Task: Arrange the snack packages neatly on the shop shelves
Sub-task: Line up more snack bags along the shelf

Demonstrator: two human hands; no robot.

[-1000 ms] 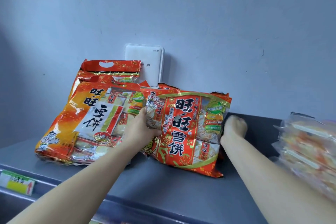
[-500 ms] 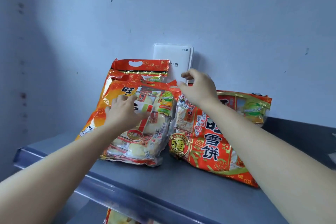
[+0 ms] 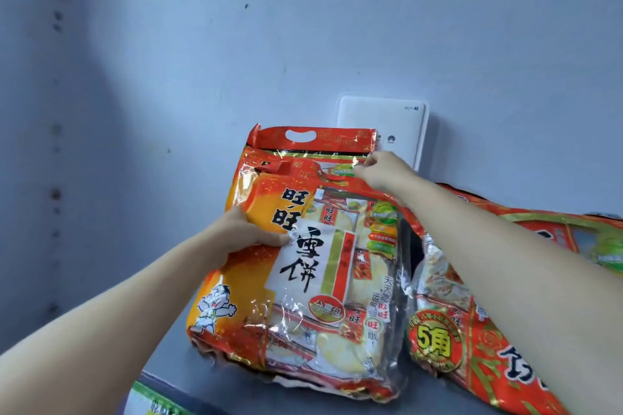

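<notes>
- Half a second ago the left hand [image 3: 249, 232] lay flat on the face of the front rice-cracker bag [image 3: 323, 273]; it now sits at that bag's left edge; the right hand [image 3: 384, 172] has left the top of the red rice-cracker bag [image 3: 472, 330] and gone to the upper right of the orange pair
- Left hand grips the front bag's left edge, thumb pressed on the printed face, fingers hidden behind; forearm rises from lower left
- Right hand, seen from behind, has its fingertips curled and pinching the foil seal of the rear rice-cracker bag [image 3: 303, 140], just under its handle band; forearm crosses over the red bag
- Front bag stands tilted back on the grey shelf [image 3: 168, 360], overlapping the rear bag, which leans on the wall [image 3: 202, 61] in front of a white router [image 3: 384, 118]; red bag lies just beside them on the right
- Open shelf shows left of the bags; the shelf lip carries a green price label [image 3: 151, 401]
</notes>
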